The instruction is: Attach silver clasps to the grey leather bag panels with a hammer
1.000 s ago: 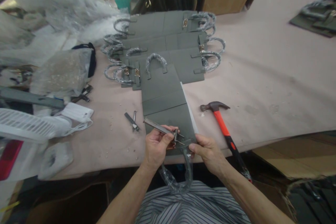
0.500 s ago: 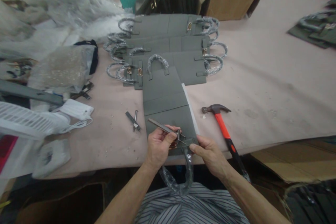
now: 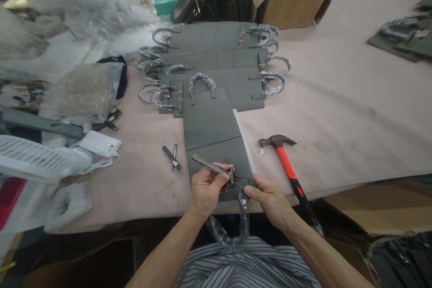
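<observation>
A flat grey leather bag panel [image 3: 212, 130] lies on the pinkish table [image 3: 337, 99], its near end over the front edge. My left hand [image 3: 205, 189] is closed on a thin metal tool [image 3: 211, 165] that points up and left, its tip at the panel's near edge. My right hand [image 3: 268, 198] pinches that near edge beside the plastic-wrapped handle [image 3: 232, 229], which hangs below the table towards my striped shirt.
Several more grey panels with wrapped handles [image 3: 216, 58] are stacked behind. A hammer with a red and black grip [image 3: 290, 171] lies to the right. Small metal tools [image 3: 173, 156] lie to the left. Plastic bags [image 3: 81, 90], a white basket [image 3: 30, 157] and a cardboard box [image 3: 293, 2] surround.
Both hands stay at the panel's near edge with only slight shifts. The view has dipped a little, so the table things sit lower in the picture.
</observation>
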The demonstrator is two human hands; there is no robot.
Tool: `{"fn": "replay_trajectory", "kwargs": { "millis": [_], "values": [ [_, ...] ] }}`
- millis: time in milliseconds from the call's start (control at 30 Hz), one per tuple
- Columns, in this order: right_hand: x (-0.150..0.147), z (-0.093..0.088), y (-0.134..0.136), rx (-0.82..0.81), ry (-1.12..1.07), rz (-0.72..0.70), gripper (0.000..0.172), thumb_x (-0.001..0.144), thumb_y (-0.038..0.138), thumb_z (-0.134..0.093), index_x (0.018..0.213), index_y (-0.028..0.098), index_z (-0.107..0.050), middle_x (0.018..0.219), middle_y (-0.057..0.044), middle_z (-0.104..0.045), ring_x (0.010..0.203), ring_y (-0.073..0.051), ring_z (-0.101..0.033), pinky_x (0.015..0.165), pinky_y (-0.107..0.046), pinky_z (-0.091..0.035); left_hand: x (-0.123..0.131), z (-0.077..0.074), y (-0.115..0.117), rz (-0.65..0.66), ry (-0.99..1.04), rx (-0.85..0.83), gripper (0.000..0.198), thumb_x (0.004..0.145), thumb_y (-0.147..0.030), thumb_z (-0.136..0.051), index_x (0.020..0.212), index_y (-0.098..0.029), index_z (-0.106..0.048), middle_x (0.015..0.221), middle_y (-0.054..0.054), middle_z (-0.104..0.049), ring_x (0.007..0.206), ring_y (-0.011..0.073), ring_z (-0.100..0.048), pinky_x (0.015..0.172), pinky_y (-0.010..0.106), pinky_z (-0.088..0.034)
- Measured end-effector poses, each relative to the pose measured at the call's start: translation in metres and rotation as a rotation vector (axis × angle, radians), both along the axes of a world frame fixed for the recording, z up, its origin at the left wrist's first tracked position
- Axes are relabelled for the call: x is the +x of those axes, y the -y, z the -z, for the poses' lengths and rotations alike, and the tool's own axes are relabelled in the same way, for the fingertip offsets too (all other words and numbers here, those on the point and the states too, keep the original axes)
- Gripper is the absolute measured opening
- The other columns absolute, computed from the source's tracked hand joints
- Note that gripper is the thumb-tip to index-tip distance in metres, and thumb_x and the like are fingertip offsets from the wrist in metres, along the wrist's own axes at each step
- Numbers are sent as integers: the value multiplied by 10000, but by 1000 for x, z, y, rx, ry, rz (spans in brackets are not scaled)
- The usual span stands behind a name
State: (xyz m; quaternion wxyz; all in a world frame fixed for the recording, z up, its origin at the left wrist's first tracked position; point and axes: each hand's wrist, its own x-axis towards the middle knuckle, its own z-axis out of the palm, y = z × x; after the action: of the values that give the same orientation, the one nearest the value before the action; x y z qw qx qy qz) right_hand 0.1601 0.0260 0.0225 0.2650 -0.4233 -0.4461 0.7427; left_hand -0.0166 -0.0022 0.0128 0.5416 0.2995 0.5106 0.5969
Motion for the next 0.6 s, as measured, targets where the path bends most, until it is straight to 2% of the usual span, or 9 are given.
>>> {"fn": "replay_trajectory", "kwargs": {
  "millis": [167, 300, 400, 500, 600],
  "values": [
    [-2, -4, 0, -2, 78, -20, 265, 786, 443, -660, 799, 180, -641, 707, -3, -611, 662, -156, -540, 648, -289, -479, 4, -1, 2, -17, -225, 89, 132, 837, -262, -742, 915, -161, -704, 965, 84, -784, 890, 198, -758, 803, 287, -628],
    [1, -3, 1, 42, 279, -90, 142, 794, 321, -586, 763, 183, -601, 599, 34, -525, 550, -120, -472, 526, -241, -400, 7, 2, 2, 25, -481, 168, 92, 829, -177, -683, 919, -165, -699, 963, 78, -782, 842, 183, -756, 747, 257, -625],
    [6, -2, 5, 38, 373, -121, 92, 772, 247, -521, 764, 185, -589, 598, 25, -554, 548, -130, -510, 506, -236, -398, 8, 6, 2, 55, -596, 183, 106, 832, -164, -649, 926, -167, -698, 939, 72, -782, 801, 177, -754, 723, 253, -622],
    [13, -5, 12, 43, 395, -125, 193, 758, 220, -467, 859, 177, -626, 684, -11, -649, 607, -159, -598, 545, -252, -448, 9, 9, 2, 70, -706, 199, 117, 835, -172, -639, 934, -173, -701, 925, 68, -786, 804, 180, -755, 731, 261, -623],
    [20, -11, 21, 207, 549, -101, 279, 796, 240, -434, 925, 172, -673, 723, -44, -699, 661, -189, -650, 610, -283, -477, 11, 11, 3, 82, -801, 258, 103, 838, -175, -635, 918, -175, -701, 946, 73, -790, 864, 192, -762, 804, 291, -629]
  ]
}}
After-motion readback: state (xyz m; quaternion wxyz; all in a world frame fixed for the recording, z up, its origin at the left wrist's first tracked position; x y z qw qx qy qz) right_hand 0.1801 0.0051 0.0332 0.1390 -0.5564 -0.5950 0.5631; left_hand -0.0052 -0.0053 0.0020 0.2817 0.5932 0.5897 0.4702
